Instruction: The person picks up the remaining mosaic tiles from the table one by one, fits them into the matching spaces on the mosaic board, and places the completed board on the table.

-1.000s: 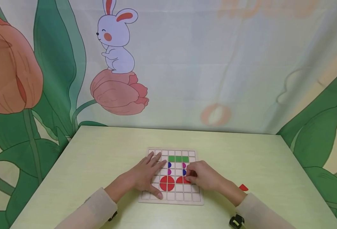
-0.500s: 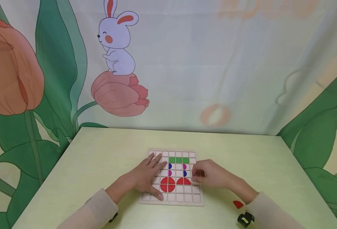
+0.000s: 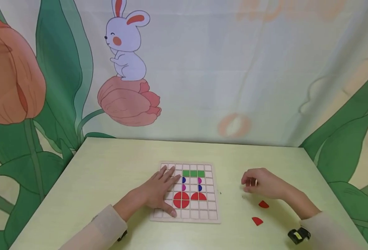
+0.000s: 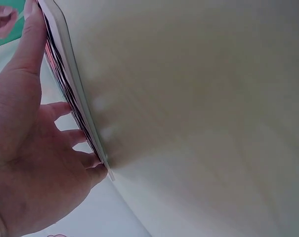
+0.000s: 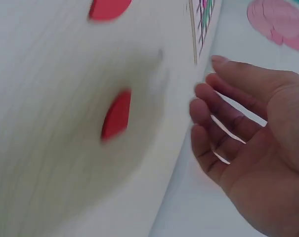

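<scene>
A pale wooden grid board (image 3: 204, 216) lies on the table. In it sit green squares (image 3: 194, 173), small blue and pink half-circles, a full red circle (image 3: 181, 200) of quarter pieces and a red half-circle (image 3: 198, 197). My left hand (image 3: 159, 189) rests spread on the board's left side, fingers straight; the left wrist view shows it along the board's edge (image 4: 72, 74). My right hand (image 3: 265, 182) hovers over the table right of the board, fingers loosely bent, holding nothing. Below it lie two loose red quarter-circle pieces, the nearer-to-hand piece (image 3: 264, 204) and the lower piece (image 3: 257, 221).
The pale table (image 3: 124, 159) extends around the board on all sides. Behind it hangs a curtain (image 3: 196, 69) printed with a rabbit and tulips. A black strap device (image 3: 299, 235) is on the right wrist.
My right hand has moved right, away from the board, to above the loose red pieces; both pieces now show beneath it. The left hand keeps its place on the board.
</scene>
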{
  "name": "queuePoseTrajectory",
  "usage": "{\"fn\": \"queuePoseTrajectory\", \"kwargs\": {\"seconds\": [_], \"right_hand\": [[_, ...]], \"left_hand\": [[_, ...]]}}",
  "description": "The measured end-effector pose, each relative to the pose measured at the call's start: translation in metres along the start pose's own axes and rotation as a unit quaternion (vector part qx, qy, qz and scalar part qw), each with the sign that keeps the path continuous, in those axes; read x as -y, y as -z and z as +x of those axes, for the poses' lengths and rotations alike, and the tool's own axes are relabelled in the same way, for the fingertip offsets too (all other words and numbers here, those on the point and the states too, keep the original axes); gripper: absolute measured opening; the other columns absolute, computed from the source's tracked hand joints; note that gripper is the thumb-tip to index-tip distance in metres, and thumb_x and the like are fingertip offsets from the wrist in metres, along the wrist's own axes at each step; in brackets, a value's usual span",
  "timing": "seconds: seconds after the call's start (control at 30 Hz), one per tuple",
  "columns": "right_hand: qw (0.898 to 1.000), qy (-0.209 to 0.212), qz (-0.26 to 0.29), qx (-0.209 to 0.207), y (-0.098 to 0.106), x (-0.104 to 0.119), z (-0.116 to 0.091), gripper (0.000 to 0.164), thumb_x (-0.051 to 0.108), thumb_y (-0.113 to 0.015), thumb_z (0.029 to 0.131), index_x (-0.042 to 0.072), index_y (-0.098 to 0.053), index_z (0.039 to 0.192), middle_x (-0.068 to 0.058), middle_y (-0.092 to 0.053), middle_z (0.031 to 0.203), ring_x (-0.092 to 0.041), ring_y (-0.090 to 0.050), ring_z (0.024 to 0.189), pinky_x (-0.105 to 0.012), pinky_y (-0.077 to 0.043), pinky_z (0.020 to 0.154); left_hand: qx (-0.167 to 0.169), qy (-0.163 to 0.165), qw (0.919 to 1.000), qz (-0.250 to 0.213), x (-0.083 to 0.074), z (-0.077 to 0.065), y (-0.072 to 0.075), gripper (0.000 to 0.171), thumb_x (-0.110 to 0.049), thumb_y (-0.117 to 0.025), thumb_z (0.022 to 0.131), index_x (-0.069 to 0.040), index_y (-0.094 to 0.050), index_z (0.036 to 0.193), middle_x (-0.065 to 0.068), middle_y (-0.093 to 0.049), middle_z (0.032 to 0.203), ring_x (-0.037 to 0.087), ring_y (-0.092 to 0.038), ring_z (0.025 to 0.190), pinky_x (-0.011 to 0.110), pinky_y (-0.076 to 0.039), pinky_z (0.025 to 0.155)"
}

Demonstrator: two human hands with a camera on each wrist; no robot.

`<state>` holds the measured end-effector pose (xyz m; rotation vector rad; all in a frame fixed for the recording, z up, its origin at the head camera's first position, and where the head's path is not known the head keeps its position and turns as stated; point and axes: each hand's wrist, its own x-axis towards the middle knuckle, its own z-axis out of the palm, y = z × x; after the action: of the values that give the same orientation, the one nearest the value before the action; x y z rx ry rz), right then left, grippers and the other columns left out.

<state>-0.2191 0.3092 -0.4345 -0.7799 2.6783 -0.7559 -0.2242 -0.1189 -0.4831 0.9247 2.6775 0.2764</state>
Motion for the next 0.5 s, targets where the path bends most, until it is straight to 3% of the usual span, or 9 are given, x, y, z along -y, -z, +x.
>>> {"fn": "queuePoseTrajectory", "kwargs": {"seconds": [0.17,0.37,0.5], "right_hand": [[0.999,-0.029,0.008,0.011,0.007,-0.02,-0.026,0.014,0.013,-0.083,0.093,0.011,-0.072,0.102,0.007,-0.064,0.089,-0.012,-0.058,0.082,-0.025,-0.056,0.07],[0.998,-0.024,0.049,0.028,0.001,-0.037,-0.046,0.013,0.013,-0.082,0.093,0.011,-0.071,0.099,0.005,-0.066,0.09,-0.011,-0.059,0.082,-0.025,-0.055,0.069],[0.998,-0.019,0.043,0.04,-0.004,-0.039,-0.051,0.019,0.016,-0.086,0.09,0.013,-0.068,0.098,0.005,-0.062,0.088,-0.012,-0.058,0.082,-0.024,-0.053,0.069]], "left_hand": [[-0.003,-0.006,0.9999,-0.013,0.0,-0.001,0.003,0.129,-0.078,-0.081,0.074,-0.014,-0.023,0.17,0.016,-0.007,0.178,0.045,-0.003,0.162,0.06,-0.013,0.129],[0.0,0.0,1.0,-0.003,0.002,-0.002,0.001,0.13,-0.081,-0.079,0.073,-0.017,-0.022,0.171,0.014,-0.006,0.178,0.043,-0.002,0.162,0.059,-0.012,0.13],[0.0,0.003,1.0,-0.002,0.003,-0.001,0.001,0.131,-0.082,-0.078,0.072,-0.017,-0.022,0.171,0.014,-0.006,0.178,0.043,-0.001,0.162,0.058,-0.013,0.13]]}}
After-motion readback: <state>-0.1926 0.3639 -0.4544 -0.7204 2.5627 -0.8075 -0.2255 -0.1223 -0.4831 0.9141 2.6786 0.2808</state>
